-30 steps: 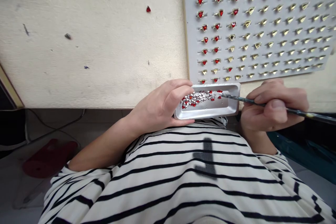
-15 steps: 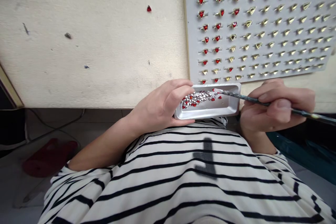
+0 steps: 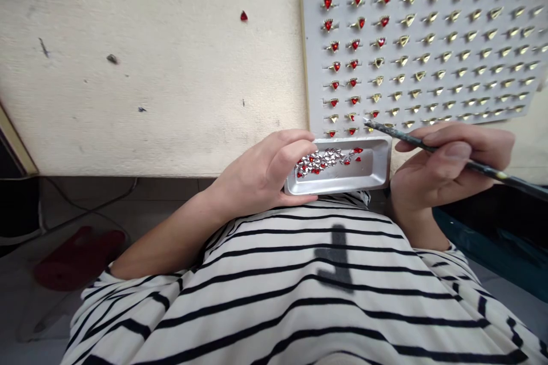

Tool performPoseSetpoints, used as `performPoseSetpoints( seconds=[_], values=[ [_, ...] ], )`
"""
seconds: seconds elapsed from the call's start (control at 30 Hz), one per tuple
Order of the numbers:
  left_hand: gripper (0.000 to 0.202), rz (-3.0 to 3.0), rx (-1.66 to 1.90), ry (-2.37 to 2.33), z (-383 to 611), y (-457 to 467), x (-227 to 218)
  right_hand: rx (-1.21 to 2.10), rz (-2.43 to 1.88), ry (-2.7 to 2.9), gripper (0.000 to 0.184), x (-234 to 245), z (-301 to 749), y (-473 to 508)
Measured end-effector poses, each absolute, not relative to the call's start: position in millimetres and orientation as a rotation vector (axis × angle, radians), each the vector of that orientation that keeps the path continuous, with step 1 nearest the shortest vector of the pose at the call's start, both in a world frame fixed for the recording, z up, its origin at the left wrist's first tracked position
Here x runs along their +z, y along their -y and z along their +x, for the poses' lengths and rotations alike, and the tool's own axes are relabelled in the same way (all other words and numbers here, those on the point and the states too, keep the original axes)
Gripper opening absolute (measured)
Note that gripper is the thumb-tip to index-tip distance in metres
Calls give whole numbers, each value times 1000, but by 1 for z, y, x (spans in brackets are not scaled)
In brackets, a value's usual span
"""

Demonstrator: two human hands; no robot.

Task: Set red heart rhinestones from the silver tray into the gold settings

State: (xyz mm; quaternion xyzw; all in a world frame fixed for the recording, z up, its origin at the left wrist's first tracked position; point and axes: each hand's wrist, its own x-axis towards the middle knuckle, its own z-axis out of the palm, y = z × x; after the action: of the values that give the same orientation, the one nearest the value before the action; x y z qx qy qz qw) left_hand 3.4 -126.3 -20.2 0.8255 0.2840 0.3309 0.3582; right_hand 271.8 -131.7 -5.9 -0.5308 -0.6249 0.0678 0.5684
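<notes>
Stones, red and silver, lie mostly heaped just right of the left grip and well left of the right grip, inside a tray. The left grip clasps the tray's left end between fingers and thumb; the tray's long axis runs from there towards the right grip. Just past its far wall, rings stand in rows on a grey board reaching ahead of the right grip, which pinches a stick, pale tip ahead and left of that grip, near the closest rings; whether touching, I cannot tell.
</notes>
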Motion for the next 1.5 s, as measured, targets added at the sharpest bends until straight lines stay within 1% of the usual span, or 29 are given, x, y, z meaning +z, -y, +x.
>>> performPoseSetpoints(
  seconds=[0.2,0.43,0.77,1.03,1.13,1.2,1.3,1.5],
  values=[
    [75,2138,834,-737,3,126,-19,174,-1320,1483,28,-2,270,133],
    [75,2138,840,-735,2,126,-19,192,-1250,1406,26,-4,269,132],
    [75,2138,845,-734,3,126,-20,205,-1272,1389,26,-6,269,133],
    [79,2121,830,-740,3,126,-20,176,-1262,1365,26,-5,267,131],
    [79,2114,835,-744,3,126,-20,113,-1181,1356,29,-6,269,128],
    [76,2120,842,-740,3,126,-20,82,-1140,1363,35,-7,272,127],
    [75,2125,841,-740,3,126,-20,104,-1146,1369,39,-7,276,129],
    [79,2119,835,-743,3,126,-20,153,-1174,1420,26,-4,278,133]
  ],
)
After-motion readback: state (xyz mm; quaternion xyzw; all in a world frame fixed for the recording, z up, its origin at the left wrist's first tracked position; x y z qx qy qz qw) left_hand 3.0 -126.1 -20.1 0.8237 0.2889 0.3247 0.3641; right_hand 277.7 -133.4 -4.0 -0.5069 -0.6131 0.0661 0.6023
